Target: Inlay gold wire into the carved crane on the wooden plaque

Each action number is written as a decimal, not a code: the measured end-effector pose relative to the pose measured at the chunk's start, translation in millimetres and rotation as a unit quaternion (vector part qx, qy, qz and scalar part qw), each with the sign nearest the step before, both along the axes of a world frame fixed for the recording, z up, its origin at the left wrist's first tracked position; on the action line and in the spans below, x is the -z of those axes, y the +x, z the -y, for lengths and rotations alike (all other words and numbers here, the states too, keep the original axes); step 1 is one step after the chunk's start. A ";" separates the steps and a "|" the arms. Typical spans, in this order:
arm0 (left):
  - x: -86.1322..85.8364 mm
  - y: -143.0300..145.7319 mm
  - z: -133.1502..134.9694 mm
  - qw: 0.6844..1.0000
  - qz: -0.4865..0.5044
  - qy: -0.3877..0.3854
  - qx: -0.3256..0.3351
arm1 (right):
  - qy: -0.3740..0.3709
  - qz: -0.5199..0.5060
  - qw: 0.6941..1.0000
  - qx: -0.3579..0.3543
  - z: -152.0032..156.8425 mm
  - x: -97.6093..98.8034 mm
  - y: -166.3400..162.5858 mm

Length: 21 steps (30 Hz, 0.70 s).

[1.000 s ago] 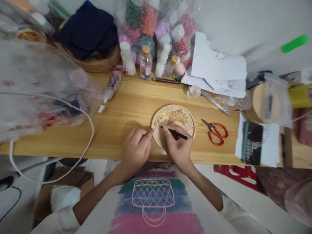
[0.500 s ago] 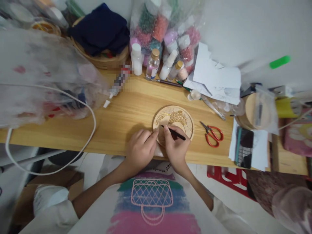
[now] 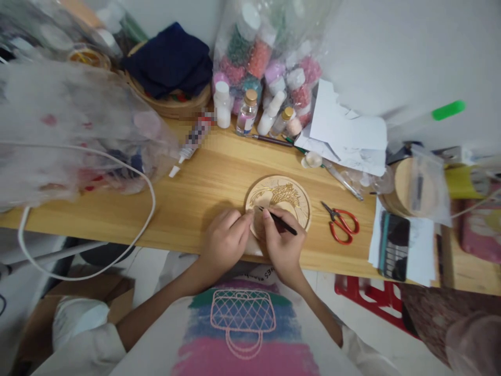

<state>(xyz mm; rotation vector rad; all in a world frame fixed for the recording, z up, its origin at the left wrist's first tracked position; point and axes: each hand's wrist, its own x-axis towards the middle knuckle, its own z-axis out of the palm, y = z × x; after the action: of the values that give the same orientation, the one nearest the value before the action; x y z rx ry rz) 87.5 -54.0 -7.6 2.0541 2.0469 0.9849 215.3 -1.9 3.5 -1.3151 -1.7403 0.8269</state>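
Note:
A round wooden disc (image 3: 308, 204) lies near the front edge of the table, with gold wire laid in a curved, scale-like pattern on its upper part. My right hand (image 3: 285, 241) pinches slim black tweezers (image 3: 285, 223) over the disc, their tips pointing left. At the disc's left rim, my left hand (image 3: 227, 237) is closed, thumb and forefinger together close to the tweezer tips. Whatever those fingertips hold is too small to make out. Red-handled pliers (image 3: 341, 222) lie on the table right of the disc.
Small bottles (image 3: 246, 112) stand at the back before a clear bag of coloured jars (image 3: 260, 57). A glue tube (image 3: 195, 137) lies behind left. A white cable (image 3: 151, 209) loops at left by a plastic bag (image 3: 58, 130). Papers (image 3: 348, 130) and a phone (image 3: 394, 245) are at right.
The view has tilted slightly, so the table things sit a little lower. The tweezers have shifted slightly, tips still near my left fingertips; both hands stay at the disc.

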 end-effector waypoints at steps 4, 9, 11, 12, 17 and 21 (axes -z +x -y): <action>0.0 -1.0 -0.1 0.999 0.038 -0.010 0.003 | -0.004 -0.019 0.999 0.031 -14.0 -6.3 15.3; -2.0 -4.0 -0.6 0.998 0.062 -0.010 0.012 | -0.029 -0.077 0.987 0.142 -46.5 -2.7 46.9; -3.5 -6.9 -1.9 0.998 0.065 -0.013 0.018 | -0.064 -0.105 0.981 0.149 -53.9 2.2 58.3; -4.1 -8.8 -2.9 0.997 0.065 -0.015 0.023 | -0.079 -0.115 0.979 0.148 -55.4 4.5 62.7; -3.3 -21.8 -11.1 0.996 0.057 -0.014 0.074 | -0.093 -0.118 0.980 0.133 -49.7 10.0 72.0; 1.5 -29.2 -16.1 0.994 0.029 0.001 0.101 | -0.092 -0.115 0.981 0.126 -44.6 9.9 72.5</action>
<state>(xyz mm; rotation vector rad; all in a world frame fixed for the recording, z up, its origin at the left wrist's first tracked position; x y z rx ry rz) 58.3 -37.9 -9.2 2.1534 1.7691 0.9970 287.7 42.7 -6.4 -1.4619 -1.3110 0.9671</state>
